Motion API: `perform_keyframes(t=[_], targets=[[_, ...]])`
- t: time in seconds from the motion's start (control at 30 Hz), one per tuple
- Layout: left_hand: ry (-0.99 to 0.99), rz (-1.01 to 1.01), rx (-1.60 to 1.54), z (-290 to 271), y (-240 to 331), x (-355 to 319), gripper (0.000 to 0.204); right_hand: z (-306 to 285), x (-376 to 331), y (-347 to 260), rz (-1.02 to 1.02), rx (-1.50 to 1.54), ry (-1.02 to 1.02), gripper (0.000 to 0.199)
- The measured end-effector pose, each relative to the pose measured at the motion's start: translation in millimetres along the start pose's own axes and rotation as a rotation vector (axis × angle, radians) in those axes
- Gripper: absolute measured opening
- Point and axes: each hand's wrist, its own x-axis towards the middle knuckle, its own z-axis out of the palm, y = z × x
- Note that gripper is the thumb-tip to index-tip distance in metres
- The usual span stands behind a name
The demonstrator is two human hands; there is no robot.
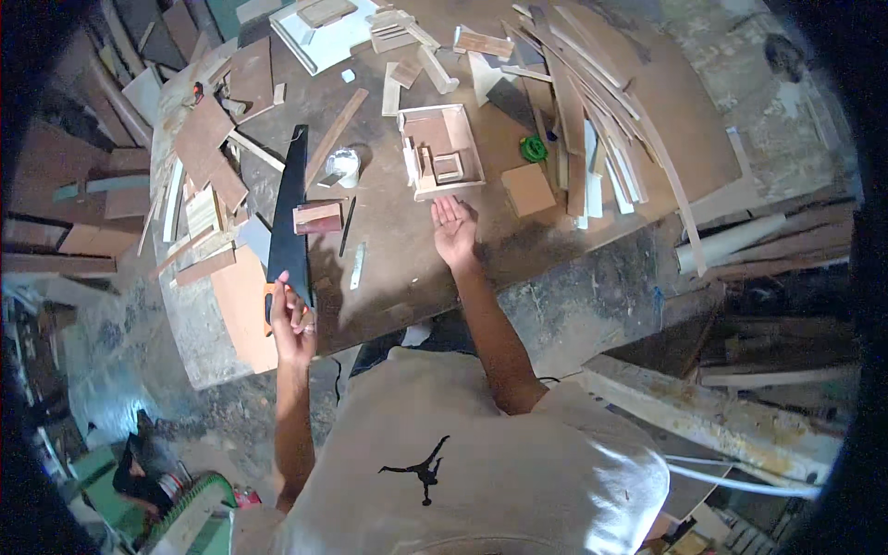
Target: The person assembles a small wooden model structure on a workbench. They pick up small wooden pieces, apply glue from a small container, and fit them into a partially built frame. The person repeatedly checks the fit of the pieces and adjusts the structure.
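Palm up, my right hand (454, 231) lies open on the table with its fingertips just short of a small open wooden box (478, 148). Small wooden pieces (449, 167) stand inside that box. My left hand (292, 319) also faces palm up, its fingers loosely bent and nothing gripped in them. It rests over the orange-and-black handle of a hand saw (289, 222), whose dark blade points away from me. Beside the blade are a small reddish-brown wooden block (317, 218), a dark pencil (348, 227) and a pale, slim cutter (357, 266).
A white tub (342, 166) stands past the block. Right of the box lie a square board (528, 190), a green tape roll (533, 148) and several long wood strips (592, 102). Board offcuts (208, 139) cover the table's left side; a white panel (324, 32) lies at the far edge.
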Motion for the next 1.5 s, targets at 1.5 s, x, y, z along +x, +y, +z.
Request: perform_keyframes(t=[1.5], targets=[[0.556,0.195,0.043,27.8,-177.8,-57.2,0.031,66.5,133.7,-132.3,0.542,-0.864,-0.322,0.095]])
